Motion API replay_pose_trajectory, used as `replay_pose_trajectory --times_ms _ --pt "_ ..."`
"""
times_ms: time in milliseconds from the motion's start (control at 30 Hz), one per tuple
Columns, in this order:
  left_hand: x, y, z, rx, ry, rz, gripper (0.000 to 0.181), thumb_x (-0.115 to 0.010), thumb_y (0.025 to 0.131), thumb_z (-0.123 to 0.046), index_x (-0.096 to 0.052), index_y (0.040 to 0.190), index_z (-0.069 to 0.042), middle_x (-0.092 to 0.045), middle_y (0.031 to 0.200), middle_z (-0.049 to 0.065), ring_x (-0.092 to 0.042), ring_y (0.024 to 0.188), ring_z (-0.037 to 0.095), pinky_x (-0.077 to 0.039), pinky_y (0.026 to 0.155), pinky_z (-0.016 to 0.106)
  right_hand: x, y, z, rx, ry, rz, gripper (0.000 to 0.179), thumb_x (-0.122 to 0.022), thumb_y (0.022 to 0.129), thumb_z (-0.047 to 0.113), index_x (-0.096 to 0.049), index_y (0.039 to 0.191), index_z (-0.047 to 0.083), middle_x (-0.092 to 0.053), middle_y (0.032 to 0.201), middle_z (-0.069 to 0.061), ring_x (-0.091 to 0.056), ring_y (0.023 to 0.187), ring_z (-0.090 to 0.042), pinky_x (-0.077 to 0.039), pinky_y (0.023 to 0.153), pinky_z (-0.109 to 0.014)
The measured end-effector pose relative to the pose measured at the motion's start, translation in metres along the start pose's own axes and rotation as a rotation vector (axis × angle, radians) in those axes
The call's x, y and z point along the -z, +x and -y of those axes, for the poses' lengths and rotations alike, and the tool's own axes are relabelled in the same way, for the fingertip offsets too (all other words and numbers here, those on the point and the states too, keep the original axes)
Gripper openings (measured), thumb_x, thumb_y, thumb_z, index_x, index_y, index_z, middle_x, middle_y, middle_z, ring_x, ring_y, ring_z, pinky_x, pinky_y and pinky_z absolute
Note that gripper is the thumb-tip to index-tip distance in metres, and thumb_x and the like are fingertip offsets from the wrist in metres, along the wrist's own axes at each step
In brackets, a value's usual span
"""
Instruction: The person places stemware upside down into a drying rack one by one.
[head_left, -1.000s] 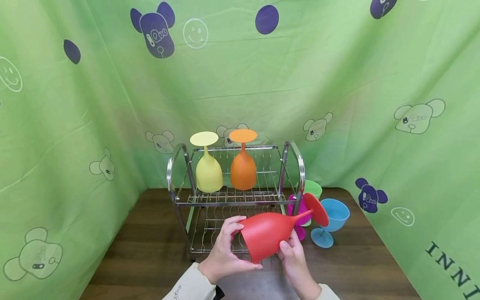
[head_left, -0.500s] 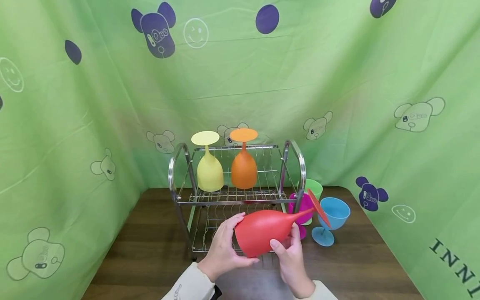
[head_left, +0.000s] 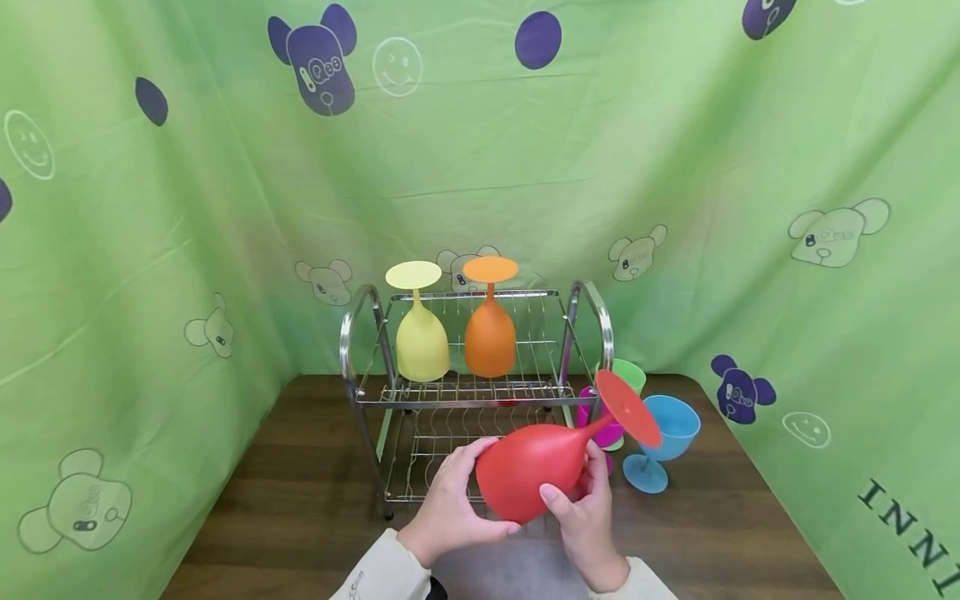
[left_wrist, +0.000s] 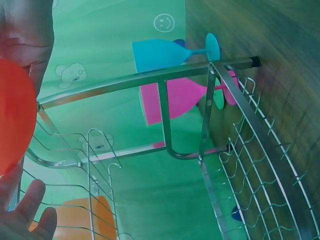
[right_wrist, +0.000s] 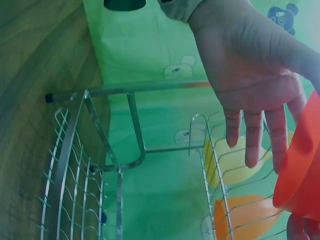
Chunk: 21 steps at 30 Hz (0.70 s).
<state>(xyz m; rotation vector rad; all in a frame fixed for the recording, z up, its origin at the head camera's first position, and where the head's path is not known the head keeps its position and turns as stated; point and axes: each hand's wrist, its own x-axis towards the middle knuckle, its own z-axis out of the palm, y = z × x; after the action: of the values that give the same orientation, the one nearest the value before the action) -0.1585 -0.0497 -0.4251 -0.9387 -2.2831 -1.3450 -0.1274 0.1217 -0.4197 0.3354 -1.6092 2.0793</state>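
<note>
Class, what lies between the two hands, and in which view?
The head view shows the tilted red goblet there, its bowl gripped by the left hand near the rim and the right hand nearer the stem.

Head view bright, evenly lit; glints along chrome dish rack (head_left: 450, 404), pale sheen on wooden tabletop (head_left: 517, 575). Wrist views dimmer, hazy, green-cast; red goblet (right_wrist: 302, 175) flatly saturated, fine detail seemingly soft.

Green fabric backdrop (head_left: 495, 150): hung behind and along both sides, softly folded, faintly creased
Mouse-eared heads (head_left: 322, 71): some solid purple, some outlined
Winking smileys (head_left: 397, 67): white-lined, scattered
Lettering (head_left: 897, 518): dark capitals on the right side
Worktop (head_left: 262, 483): dark brown wood grain, rounded far corners
Light: soft, leaving a pale sheen on the worktop's near part
</note>
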Motion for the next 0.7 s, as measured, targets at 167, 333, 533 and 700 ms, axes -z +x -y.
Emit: replay_pose_trajectory --times_ms 167,333,533,700 --pt "0.002 0.004 -0.002 -0.001 0.020 0.021 0.087 -0.088 0.059 -0.032 -0.047 0.134 -0.010 -0.059 0.118 0.000 -0.051 0.106 0.016 -0.047 0.085 0.040 0.003 0.007 0.002 0.129 -0.066 0.039 0.066 -0.065 0.070 -0.008 -0.045 0.129 0.014 -0.060 0.112 0.006 -0.061 0.097 -0.008 -0.053 0.076 -0.021" --pt "0.005 0.009 -0.004 -0.016 0.033 0.021 0.087 -0.088 0.059 -0.026 -0.047 0.133 -0.008 -0.059 0.120 0.002 -0.051 0.109 0.018 -0.048 0.086 0.040 0.010 0.022 0.005 0.291 -0.097 0.094 0.065 -0.070 0.069 -0.006 -0.046 0.129 0.002 -0.061 0.114 0.004 -0.063 0.096 -0.009 -0.053 0.075 -0.020" --pt "0.016 0.013 0.000 -0.006 0.079 -0.040 0.079 -0.087 0.061 -0.017 -0.050 0.129 -0.003 -0.059 0.124 0.009 -0.053 0.111 0.026 -0.048 0.089 0.045 0.015 0.047 0.014 0.352 -0.125 0.108 0.066 -0.067 0.068 -0.007 -0.046 0.130 0.002 -0.061 0.113 0.004 -0.062 0.096 -0.008 -0.052 0.075 -0.018" --pt "0.032 0.015 0.008 -0.017 0.169 -0.160 0.064 -0.084 0.066 -0.011 -0.054 0.122 0.001 -0.060 0.121 0.013 -0.055 0.106 0.028 -0.048 0.088 0.045 0.005 0.081 0.031 0.329 -0.200 0.070 0.063 -0.066 0.069 -0.005 -0.044 0.128 -0.005 -0.061 0.107 0.008 -0.061 0.092 -0.006 -0.051 0.074 -0.016"
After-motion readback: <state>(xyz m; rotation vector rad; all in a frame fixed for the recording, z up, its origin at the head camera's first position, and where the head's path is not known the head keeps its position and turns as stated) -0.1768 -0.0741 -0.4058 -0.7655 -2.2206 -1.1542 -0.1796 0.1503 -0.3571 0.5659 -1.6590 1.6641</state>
